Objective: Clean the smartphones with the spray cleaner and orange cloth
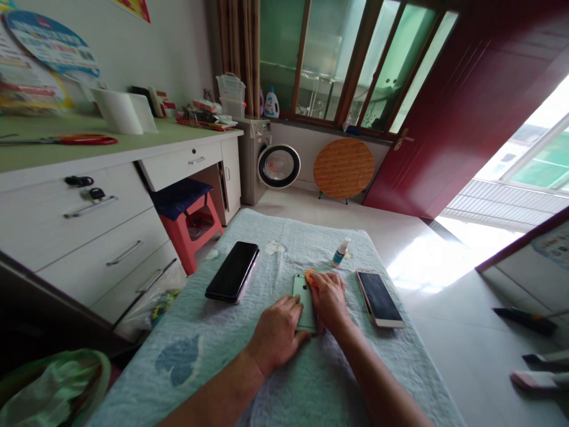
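Observation:
A pale, silvery smartphone (306,315) lies back side up on the cloth-covered table, with a dark logo near its upper end. My left hand (276,332) grips its left edge and lower end, steadying it. Pinched in the fingers of my right hand (329,301) is a small orange cloth (310,277), pressed on the phone's upper right part; the fingers hide some of it. Beyond the right hand stands a small spray bottle (340,253). A black-screened phone (233,271) rests to the left, and a gold-and-white phone (380,298) to the right.
A light blue quilted cloth (302,231) covers the table. On the left are white drawers (102,219), a red stool (195,222) and a lined bin (53,385). A washing machine (255,154) with its door open stands behind. A red door (427,136) is at right.

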{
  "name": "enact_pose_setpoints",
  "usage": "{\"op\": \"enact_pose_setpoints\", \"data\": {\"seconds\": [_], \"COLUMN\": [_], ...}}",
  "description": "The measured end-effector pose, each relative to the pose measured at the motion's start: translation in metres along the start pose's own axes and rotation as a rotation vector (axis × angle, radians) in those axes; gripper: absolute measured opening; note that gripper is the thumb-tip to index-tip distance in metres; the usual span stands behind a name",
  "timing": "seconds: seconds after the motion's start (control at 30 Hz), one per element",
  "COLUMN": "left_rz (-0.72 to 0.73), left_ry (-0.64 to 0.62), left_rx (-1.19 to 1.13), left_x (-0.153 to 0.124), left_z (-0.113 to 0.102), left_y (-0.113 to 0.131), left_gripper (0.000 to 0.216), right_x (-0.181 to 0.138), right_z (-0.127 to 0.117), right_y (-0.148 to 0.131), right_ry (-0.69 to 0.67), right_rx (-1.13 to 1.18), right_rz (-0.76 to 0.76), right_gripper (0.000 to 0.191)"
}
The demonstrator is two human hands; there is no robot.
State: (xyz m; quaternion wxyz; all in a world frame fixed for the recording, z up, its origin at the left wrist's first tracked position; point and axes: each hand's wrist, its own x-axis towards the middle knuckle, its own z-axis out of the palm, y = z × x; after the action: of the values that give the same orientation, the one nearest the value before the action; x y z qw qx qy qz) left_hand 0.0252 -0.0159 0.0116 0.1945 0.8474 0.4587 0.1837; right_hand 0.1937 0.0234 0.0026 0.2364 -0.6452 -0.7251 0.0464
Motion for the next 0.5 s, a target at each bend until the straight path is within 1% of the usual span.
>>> {"op": "enact_pose_setpoints", "data": {"seconds": [0.1,0.2,0.4,0.5], "left_rz": [0.005,0.003,0.002,0.009], "left_ry": [0.006,0.007,0.007,0.026], "left_rx": [-0.003,-0.001,0.019,0.036], "left_x": [0.0,0.001,0.001,0.0], "left_z": [0.0,-0.001,0.0,0.002], "left_y": [0.0,0.002,0.003,0.001], "left_gripper": [0.042,0.041,0.042,0.042], "right_x": [-0.008,-0.016,-0.024,-0.025], "right_z": [-0.001,-0.005,-0.028,-0.038], "right_y": [0.001,0.001,-0.008,-0.015], "right_ry": [0.009,-0.007,-0.118,-0.146], "right_rx": [0.004,0.019,-0.037,-0.094], "right_rz": [0.022,0.01,-0.025,-0.035], "right_gripper": [0.024,0.022,0.015,0.018]}}
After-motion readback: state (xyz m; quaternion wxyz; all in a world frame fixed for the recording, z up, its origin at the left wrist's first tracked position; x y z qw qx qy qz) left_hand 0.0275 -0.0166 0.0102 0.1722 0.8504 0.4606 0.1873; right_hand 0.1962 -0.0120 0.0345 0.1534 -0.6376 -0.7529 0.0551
